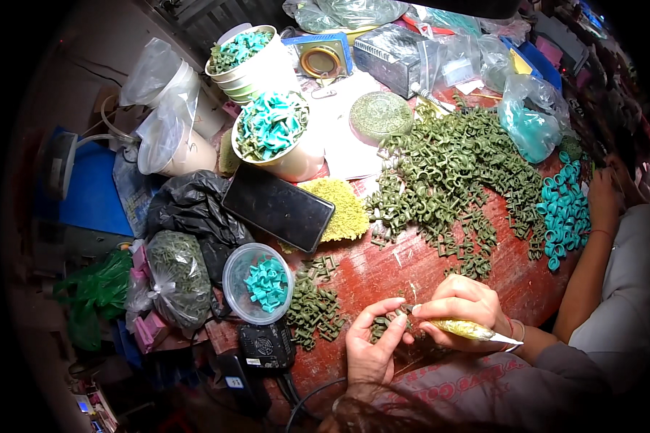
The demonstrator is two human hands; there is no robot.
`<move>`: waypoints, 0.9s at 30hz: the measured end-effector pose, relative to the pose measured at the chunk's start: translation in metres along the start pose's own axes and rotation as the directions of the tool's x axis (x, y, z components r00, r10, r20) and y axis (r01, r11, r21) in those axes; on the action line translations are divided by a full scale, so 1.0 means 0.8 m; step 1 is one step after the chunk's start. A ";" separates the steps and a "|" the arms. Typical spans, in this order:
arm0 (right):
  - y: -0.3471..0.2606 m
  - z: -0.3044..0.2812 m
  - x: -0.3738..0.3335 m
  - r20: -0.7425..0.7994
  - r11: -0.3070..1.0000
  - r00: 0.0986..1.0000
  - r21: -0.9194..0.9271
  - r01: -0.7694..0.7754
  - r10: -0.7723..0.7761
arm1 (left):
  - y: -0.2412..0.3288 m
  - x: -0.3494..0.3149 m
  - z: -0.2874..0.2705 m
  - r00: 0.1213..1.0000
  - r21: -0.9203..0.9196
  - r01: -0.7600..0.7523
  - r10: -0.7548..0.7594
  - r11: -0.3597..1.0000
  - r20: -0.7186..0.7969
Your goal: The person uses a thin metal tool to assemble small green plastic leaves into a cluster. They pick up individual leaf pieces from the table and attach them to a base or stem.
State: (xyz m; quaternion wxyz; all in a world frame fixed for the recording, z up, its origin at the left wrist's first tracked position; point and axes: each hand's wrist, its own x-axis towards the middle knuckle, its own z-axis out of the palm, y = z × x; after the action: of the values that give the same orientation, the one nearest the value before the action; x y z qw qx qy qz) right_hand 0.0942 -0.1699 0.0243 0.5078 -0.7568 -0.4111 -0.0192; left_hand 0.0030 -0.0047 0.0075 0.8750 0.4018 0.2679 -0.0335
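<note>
Showing a worn, red-painted worktop, its surface scuffed and flaking, seen from above. The largest mass on it is a loose heap of olive-green plastic clips, small ribbed pieces with ring-shaped ends, matte and tangled together. To its right lies a band of teal rings, smooth and rounded, beside another person's forearm. At upper centre stand two cream plastic buckets; the nearer bucket is filled with teal and olive pieces. A flat black phone, glossy and rectangular, rests partly on a yellow-green sponge pad of coarse, grainy texture. A crumpled black plastic bag lies just left of the phone. Below it, a clear round tub holds a few teal cross-shaped pieces. A small pile of olive clips lies just right of the tub. The left hand, fingers half curled, pinches a small olive clip between thumb and fingertips, close to the near edge of the worktop. The right hand is closed around a slender, yellowish pointed tool, its fingertips meeting the same clip.
</note>
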 end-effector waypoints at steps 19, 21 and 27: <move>-0.002 -0.006 -0.003 -0.118 0.996 0.989 0.040 -0.084 0.088 | 0.003 0.001 0.000 0.999 -0.085 0.029 -0.028 0.996 0.016; -0.001 -0.006 -0.003 -0.109 0.995 0.990 0.055 -0.085 0.091 | 0.003 0.001 0.000 0.999 -0.103 0.042 -0.039 0.994 0.027; -0.001 -0.008 -0.001 -0.029 0.994 0.996 0.076 -0.083 0.085 | -0.001 0.004 -0.006 0.997 -0.136 0.065 -0.057 0.989 0.058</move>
State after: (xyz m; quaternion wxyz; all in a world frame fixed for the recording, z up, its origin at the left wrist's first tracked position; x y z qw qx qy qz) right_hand 0.0954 -0.1755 0.0274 0.5425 -0.7537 -0.3710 0.0055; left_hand 0.0035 -0.0017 0.0028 0.9062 0.3310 0.2580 -0.0526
